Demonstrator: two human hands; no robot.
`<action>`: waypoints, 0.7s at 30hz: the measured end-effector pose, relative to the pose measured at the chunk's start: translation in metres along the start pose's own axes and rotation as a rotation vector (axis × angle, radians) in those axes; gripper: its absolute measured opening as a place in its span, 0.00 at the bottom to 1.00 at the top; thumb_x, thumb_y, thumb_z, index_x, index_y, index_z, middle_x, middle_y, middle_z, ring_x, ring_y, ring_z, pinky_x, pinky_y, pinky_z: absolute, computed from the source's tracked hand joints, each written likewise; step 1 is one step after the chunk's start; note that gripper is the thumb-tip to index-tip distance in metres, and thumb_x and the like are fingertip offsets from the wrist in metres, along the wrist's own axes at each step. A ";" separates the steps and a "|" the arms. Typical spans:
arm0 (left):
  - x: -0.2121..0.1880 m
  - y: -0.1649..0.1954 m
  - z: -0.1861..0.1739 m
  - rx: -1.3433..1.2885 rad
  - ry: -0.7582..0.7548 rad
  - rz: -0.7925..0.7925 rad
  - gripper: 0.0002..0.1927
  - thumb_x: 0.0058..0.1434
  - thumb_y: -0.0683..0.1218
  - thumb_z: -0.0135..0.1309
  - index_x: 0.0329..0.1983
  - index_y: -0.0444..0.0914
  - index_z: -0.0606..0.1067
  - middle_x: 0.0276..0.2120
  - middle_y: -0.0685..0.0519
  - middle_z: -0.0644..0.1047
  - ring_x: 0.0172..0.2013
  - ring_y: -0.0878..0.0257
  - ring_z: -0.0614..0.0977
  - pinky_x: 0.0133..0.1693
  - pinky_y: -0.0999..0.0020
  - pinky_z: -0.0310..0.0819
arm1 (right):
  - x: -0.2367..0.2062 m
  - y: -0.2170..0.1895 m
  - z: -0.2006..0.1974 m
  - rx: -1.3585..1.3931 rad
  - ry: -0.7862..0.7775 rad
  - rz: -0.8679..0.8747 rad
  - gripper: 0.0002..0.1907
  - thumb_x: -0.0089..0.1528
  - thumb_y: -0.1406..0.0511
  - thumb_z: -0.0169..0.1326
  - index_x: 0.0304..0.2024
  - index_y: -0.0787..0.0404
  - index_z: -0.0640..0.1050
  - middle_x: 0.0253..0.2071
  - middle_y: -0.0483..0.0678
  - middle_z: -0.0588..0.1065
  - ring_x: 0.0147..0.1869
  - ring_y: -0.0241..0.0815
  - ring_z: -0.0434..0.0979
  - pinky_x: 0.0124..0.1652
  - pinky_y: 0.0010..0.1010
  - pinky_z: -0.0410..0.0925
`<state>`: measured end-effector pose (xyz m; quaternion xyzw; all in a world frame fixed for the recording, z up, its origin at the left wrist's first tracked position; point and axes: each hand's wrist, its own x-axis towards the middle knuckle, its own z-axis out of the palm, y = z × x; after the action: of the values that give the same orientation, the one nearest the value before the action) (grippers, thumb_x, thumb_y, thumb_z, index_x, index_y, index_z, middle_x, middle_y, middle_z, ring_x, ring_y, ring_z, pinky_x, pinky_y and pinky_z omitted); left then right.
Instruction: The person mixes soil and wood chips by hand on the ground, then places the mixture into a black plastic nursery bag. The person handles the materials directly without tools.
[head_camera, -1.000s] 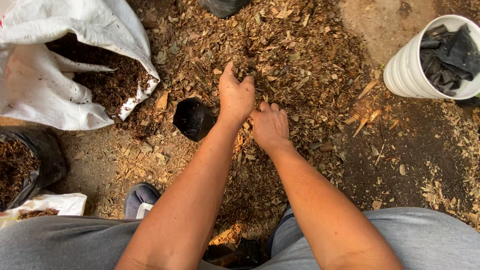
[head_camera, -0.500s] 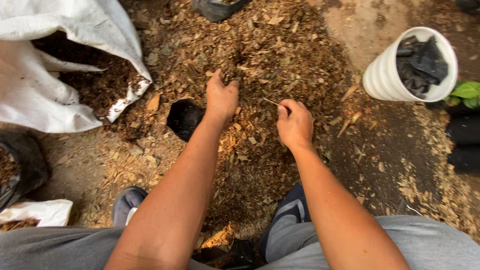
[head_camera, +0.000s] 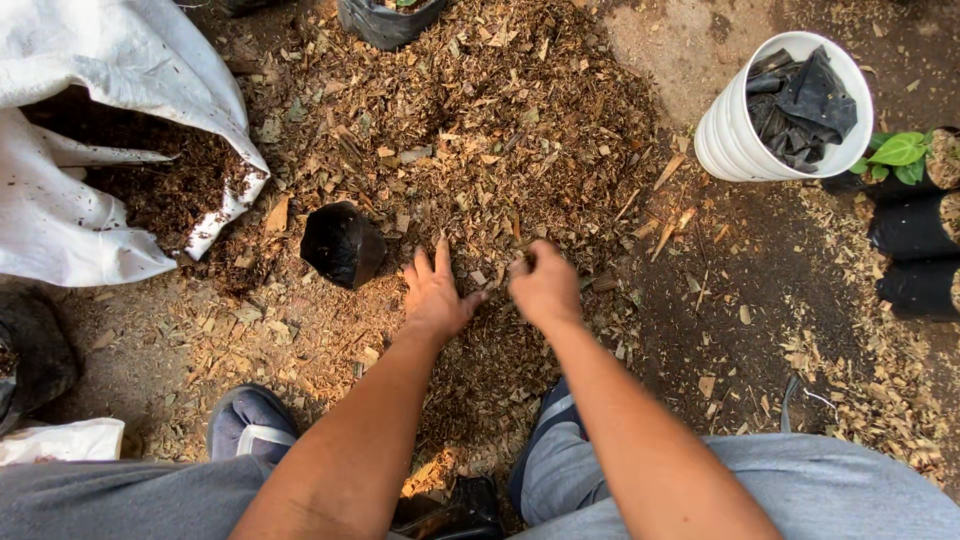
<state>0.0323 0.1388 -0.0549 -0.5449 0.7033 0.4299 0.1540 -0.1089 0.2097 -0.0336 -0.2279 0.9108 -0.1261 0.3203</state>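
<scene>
On the ground, the left hand lies flat, fingers spread, on coarse dry wood chips; the right hand curls closed, pinching chips, near a crumpled black plastic bag.

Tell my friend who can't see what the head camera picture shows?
Two bare hands, left hand and right hand, press into a pile of wood chips, beside a small black bag, an open white sack and a white bucket.
</scene>
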 end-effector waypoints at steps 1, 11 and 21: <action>0.006 -0.001 0.004 -0.006 0.009 0.015 0.55 0.58 0.52 0.63 0.79 0.46 0.40 0.74 0.39 0.47 0.71 0.39 0.53 0.67 0.50 0.61 | -0.007 -0.009 0.012 0.020 -0.122 0.090 0.23 0.66 0.59 0.53 0.63 0.53 0.70 0.51 0.48 0.76 0.51 0.45 0.81 0.53 0.40 0.72; 0.073 -0.030 0.026 -0.864 0.079 0.040 0.34 0.67 0.53 0.58 0.67 0.27 0.63 0.53 0.39 0.76 0.53 0.53 0.79 0.57 0.63 0.69 | 0.013 -0.029 0.022 0.102 -0.097 -0.180 0.19 0.67 0.64 0.53 0.61 0.49 0.77 0.58 0.51 0.78 0.52 0.43 0.81 0.55 0.32 0.70; 0.075 -0.016 -0.020 -0.951 -0.319 0.155 0.20 0.58 0.47 0.61 0.49 0.34 0.70 0.31 0.47 0.73 0.30 0.60 0.69 0.33 0.61 0.69 | 0.007 -0.065 -0.034 0.184 -0.248 -0.155 0.27 0.63 0.66 0.56 0.65 0.42 0.71 0.57 0.47 0.75 0.46 0.49 0.77 0.47 0.39 0.72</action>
<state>0.0251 0.0755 -0.1019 -0.4287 0.4359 0.7904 -0.0379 -0.1141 0.1528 0.0129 -0.2808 0.8286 -0.2040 0.4393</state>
